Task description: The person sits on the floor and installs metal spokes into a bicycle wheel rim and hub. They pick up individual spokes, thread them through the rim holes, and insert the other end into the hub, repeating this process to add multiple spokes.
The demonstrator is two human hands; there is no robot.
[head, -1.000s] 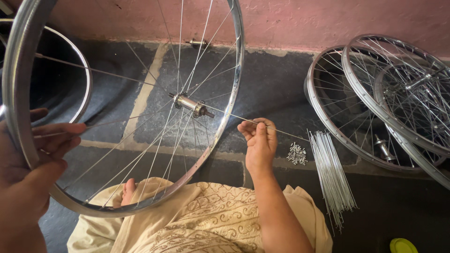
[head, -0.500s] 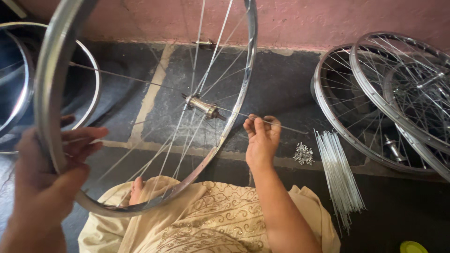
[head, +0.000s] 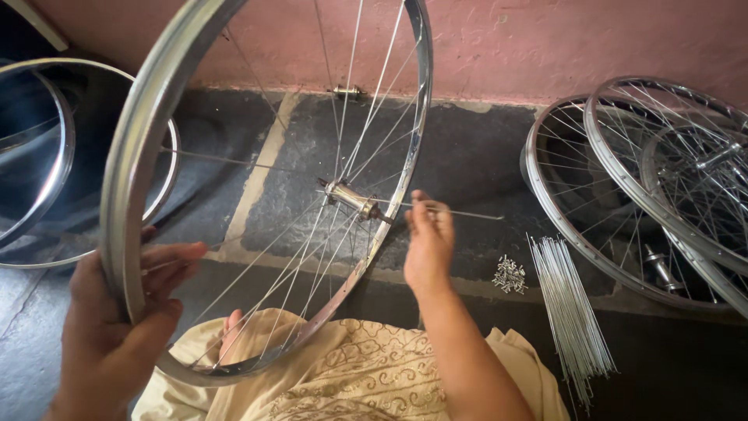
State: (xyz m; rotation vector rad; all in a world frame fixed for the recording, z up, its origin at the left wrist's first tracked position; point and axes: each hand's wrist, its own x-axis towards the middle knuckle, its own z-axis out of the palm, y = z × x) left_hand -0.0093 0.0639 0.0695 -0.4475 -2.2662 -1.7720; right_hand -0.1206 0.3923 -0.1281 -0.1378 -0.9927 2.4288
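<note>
From the head camera, the left hand [head: 105,343] wraps its fingers around the wheel rim [head: 132,179], holding it upright over the lap. The right hand [head: 427,248] pinches a loose spoke [head: 460,211], its end just beside the hub [head: 349,198]. Many spokes already run from hub to rim; a bundle of spokes [head: 573,312] and small nipples [head: 509,274], right of the fingers, remain unused.

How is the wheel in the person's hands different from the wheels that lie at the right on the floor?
The held wheel stands on edge, gripped at the rim by the left hand; the wheels on the floor lie flat, overlapping. The held wheel has few spokes, with wide gaps; the floor wheels look fully spoked. The right hand holds a spoke near the held wheel's hub. All have shiny metal rims.
</note>
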